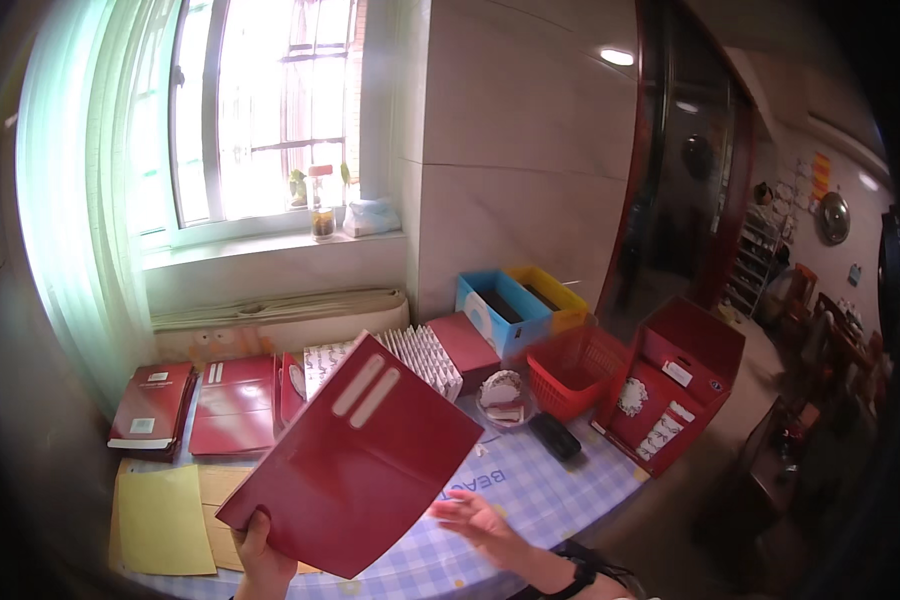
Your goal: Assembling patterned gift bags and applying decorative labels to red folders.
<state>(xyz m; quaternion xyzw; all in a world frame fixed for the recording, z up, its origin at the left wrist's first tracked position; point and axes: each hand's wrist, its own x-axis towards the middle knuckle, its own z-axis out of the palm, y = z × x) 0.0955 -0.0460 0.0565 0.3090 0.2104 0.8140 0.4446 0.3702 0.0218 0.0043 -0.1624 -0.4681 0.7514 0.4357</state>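
Note:
A dark red cardboard sheet or folder [367, 472] with two rounded slots is held up at a tilt above the table. My left hand [262, 555] grips its lower left corner, thumb on the face towards me. Just off its lower right edge is my right hand [484, 521], fingers apart and slightly blurred, holding nothing. Behind the raised piece stand white pleated paper inserts [420, 356], partly hidden. Flat red folders [236, 405] lie in a pile at the left, beside another red stack [152, 409]. A yellow sheet [166, 517] rests at the front left.
On the checked tablecloth [570, 510] are a black case [555, 436], a clear bowl with paper pieces [502, 401], a red plastic basket [570, 375], blue [521, 330] and yellow [570, 304] boxes, and an upright open red box [671, 390] at the right edge.

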